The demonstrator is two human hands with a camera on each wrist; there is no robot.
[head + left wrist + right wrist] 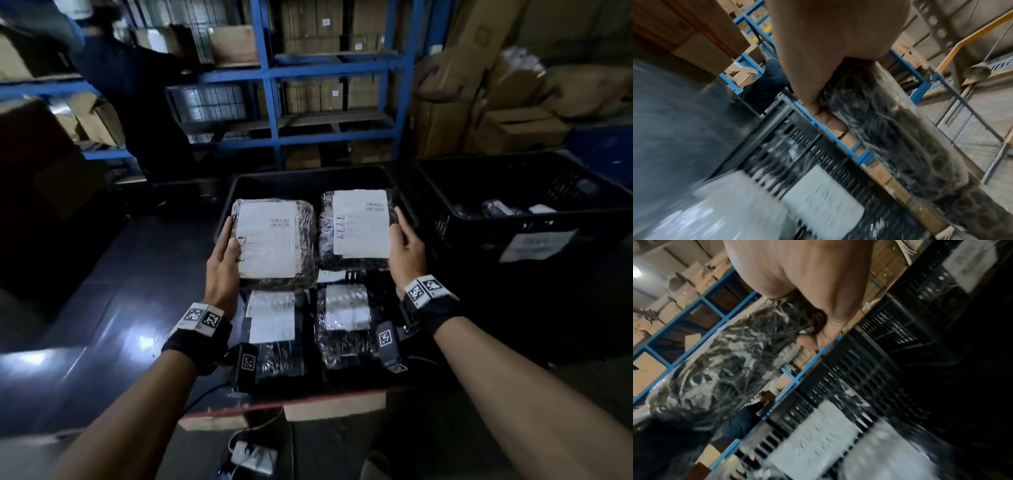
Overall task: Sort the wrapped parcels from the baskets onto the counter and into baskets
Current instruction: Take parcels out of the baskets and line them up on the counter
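Two black film-wrapped parcels with white paper labels are held up side by side above a black basket [308, 180]. My left hand [224, 253] grips the left parcel [274, 243] by its left edge, thumb on the label. My right hand [404, 240] grips the right parcel [356, 229] by its right edge. The left wrist view shows the left parcel's wrapped side [890, 129] under my palm. The right wrist view shows the right parcel's side [725, 366] with a finger curled under it. Two more labelled parcels [274, 325] [346, 322] lie in the basket below.
A second black slatted basket [513, 205] with a paper label and a few wrapped items stands at the right. A dark glossy counter [102, 308] spreads to the left. Blue shelving [270, 85] with cardboard boxes fills the back. A person in dark clothes [137, 102] stands at the far left.
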